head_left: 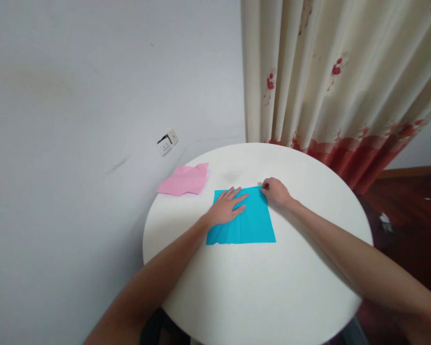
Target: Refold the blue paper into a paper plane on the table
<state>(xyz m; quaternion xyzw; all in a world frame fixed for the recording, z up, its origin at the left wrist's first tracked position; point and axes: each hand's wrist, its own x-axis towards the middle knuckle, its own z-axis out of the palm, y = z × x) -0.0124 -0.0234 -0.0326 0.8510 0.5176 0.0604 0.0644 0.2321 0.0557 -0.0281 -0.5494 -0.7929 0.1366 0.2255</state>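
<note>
A sheet of bright blue paper (255, 223) with faint creases lies flat on the round white table (258, 282). My left hand (227, 207) rests on its left half, palm down and fingers spread. At the sheet's far right corner, my right hand (275, 190) has its fingers pinched together on the paper's edge. The far left of the table bears a creased pink sheet of paper (185, 179), apart from both hands, its left end reaching the table's rim.
A white wall (111, 96) with a wall socket (164, 145) stands close along the left. Behind the table hangs a cream curtain (309, 72) with red flowers. Small pale litter (385, 223) lies on the dark red floor to the right.
</note>
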